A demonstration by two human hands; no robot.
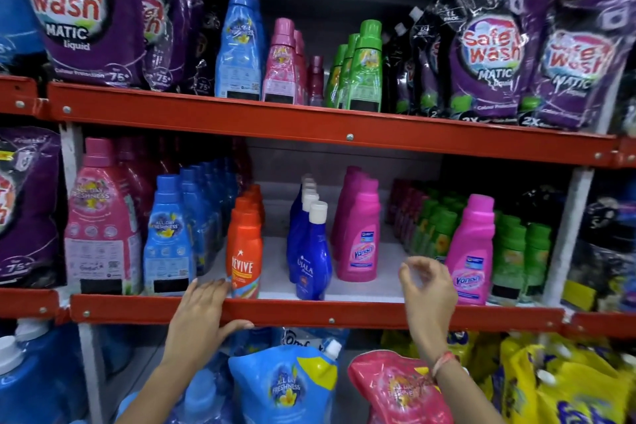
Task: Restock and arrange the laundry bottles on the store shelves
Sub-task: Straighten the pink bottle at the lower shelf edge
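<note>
On the middle shelf [344, 313] stand rows of bottles: orange Revive bottles [243, 251], dark blue Ujala bottles [311, 255] with white caps, and pink Vanish bottles [358, 237]. A single pink Vanish bottle [473, 251] stands further right, in front of green bottles [512, 258]. My left hand [203, 313] rests on the red front edge of the shelf, fingers just beside the front Revive bottle. My right hand [426, 289] hovers with fingers loosely curled and apart, between the two Vanish groups, holding nothing.
Blue softener bottles [168, 237] and a large pink bottle [99, 217] fill the shelf's left. The upper shelf holds blue, pink and green bottles [364, 69] between purple Safe Wash pouches [492, 55]. Below hang blue [285, 385], pink and yellow refill pouches.
</note>
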